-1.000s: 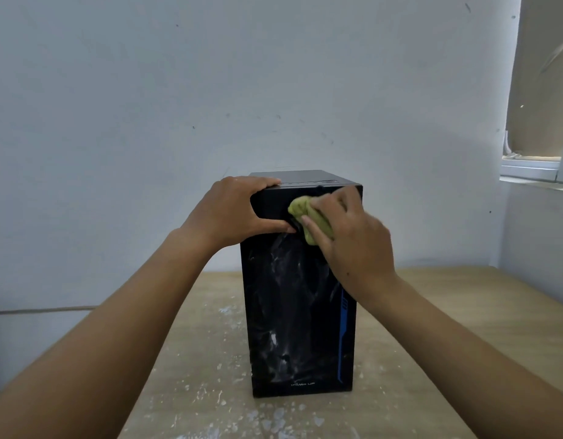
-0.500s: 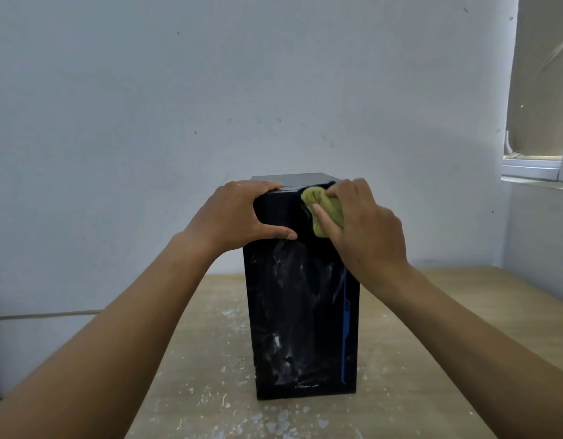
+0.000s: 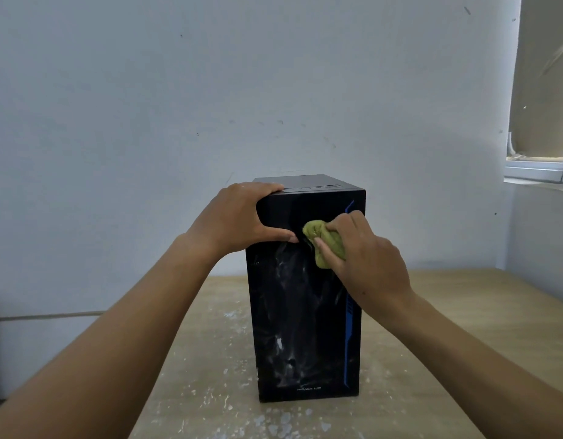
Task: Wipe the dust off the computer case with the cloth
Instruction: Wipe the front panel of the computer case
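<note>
A black computer case [image 3: 302,327] with a blue stripe down its right side stands upright on the table. Pale dust smears cover the middle and lower part of its front panel; the top band looks darker. My left hand [image 3: 239,217] grips the case's top left corner, fingers over the top and thumb across the front. My right hand [image 3: 365,261] holds a bunched green cloth [image 3: 324,240] and presses it against the upper front panel, just right of my left thumb.
The wooden table [image 3: 432,327] carries white dust flecks around the case's base. A plain wall stands close behind. A window sill [image 3: 536,174] sits at the upper right, and a cable [image 3: 52,316] runs along the wall at left.
My right hand has brought the cloth down from the case's top edge onto the upper front panel. The left hand has kept its grip on the corner.
</note>
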